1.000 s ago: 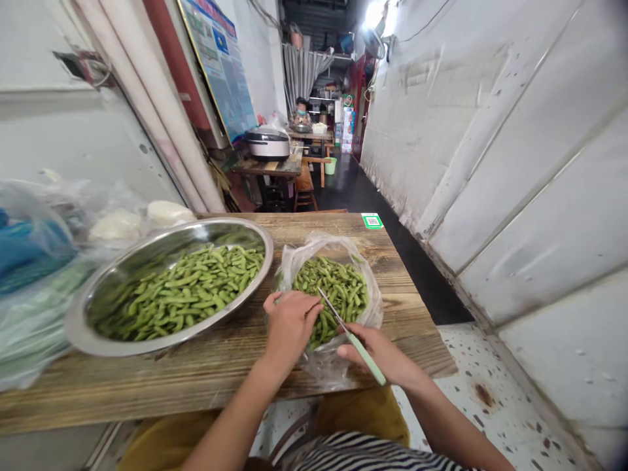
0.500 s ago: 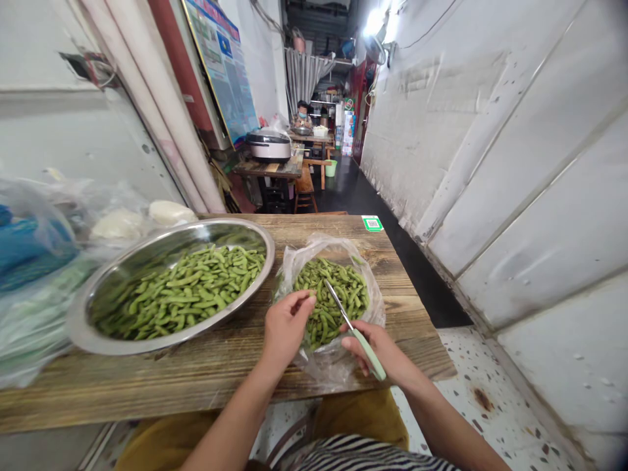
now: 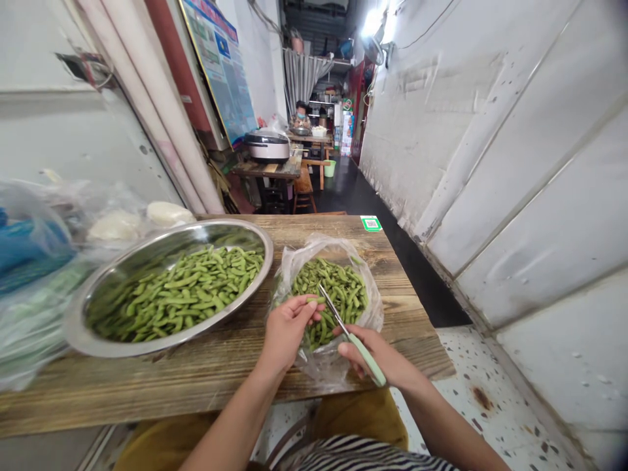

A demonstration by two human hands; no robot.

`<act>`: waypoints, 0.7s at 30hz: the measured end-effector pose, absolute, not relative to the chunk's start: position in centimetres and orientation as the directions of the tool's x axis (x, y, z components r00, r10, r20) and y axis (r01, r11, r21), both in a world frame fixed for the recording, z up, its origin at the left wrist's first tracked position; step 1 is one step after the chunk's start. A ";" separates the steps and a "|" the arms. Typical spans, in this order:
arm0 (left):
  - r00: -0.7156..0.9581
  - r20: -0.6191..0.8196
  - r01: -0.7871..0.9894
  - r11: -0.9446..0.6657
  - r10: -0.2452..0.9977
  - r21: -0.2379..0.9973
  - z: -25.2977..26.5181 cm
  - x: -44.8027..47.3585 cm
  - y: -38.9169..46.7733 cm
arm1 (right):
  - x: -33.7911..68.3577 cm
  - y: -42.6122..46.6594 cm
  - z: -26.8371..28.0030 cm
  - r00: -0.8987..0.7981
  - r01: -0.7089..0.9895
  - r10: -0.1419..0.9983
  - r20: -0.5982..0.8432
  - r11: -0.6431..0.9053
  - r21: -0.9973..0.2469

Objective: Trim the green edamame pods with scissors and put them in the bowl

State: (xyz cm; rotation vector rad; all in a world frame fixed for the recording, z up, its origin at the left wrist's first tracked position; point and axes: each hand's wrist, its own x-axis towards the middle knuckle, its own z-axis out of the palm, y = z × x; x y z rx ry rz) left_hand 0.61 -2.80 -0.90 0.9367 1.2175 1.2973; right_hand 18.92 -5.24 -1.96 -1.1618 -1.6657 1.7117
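Between the thumb and fingers of my left hand (image 3: 289, 325) is a green edamame pod (image 3: 316, 300), its tip pointing right toward the scissors. My right hand (image 3: 367, 350) grips scissors (image 3: 360, 352) with pale green handles; the metal blades slant up and left, close to the pod's tip. Both hands are over the near side of a clear plastic bag (image 3: 373, 307) holding many edamame pods (image 3: 343, 281). To the left stands a large oval steel basin (image 3: 267, 258) with a heap of green pods (image 3: 196, 288) in it.
Everything stands on a wooden table (image 3: 216, 386). Plastic bags (image 3: 34, 294) crowd its left end, and a QR-code card (image 3: 371, 224) lies at the far right corner. Farther back, a pale cooker (image 3: 267, 145) sits on another table, and a person (image 3: 301, 118) is seated behind it.
My left hand now shows a pod reaching farther out from the fingertips. The scissors have shifted slightly left and down, nearer to the pod.
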 end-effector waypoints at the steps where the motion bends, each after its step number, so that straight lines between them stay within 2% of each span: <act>1: -0.128 -0.115 -0.171 0.092 0.985 0.981 -0.9 0.6 -2.8 | 19.0 -5.2 -2.0 -0.525 0.211 0.817 -0.239 -0.147 -0.966; 8: -0.143 -0.094 -0.142 0.074 0.985 0.987 -1.3 0.8 -2.9 | 19.0 -5.4 -2.0 -0.517 0.176 0.825 -0.226 -0.156 -0.972; 12: -0.128 -0.097 -0.117 0.082 0.987 0.990 -1.6 1.2 -3.0 | 18.6 -5.3 -2.2 -0.483 0.160 0.831 -0.276 -0.227 -0.961; 14: -0.150 -0.063 -0.051 0.056 0.987 0.997 -1.4 0.4 -2.9 | 18.4 -5.1 -2.3 -0.457 0.141 0.840 -0.291 -0.255 -0.957; 15: -0.204 -0.012 0.013 0.015 0.979 1.000 -1.1 -0.3 -2.8 | 18.4 -5.0 -2.4 -0.439 0.132 0.850 -0.291 -0.259 -0.957; 17: -0.383 0.183 0.241 -0.093 0.905 0.966 -0.2 -2.5 -2.4 | 18.6 -4.7 -2.5 -0.396 0.126 0.876 -0.277 -0.247 -0.961; 19: -0.500 0.469 0.576 -0.125 0.728 0.808 1.0 -4.8 -1.9 | 18.9 -4.4 -2.6 -0.373 0.134 0.893 -0.251 -0.216 -0.967; 21: -0.430 0.658 0.811 -0.056 0.618 0.582 2.0 -6.2 -1.6 | 19.2 -4.2 -2.7 -0.375 0.148 0.900 -0.221 -0.177 -0.973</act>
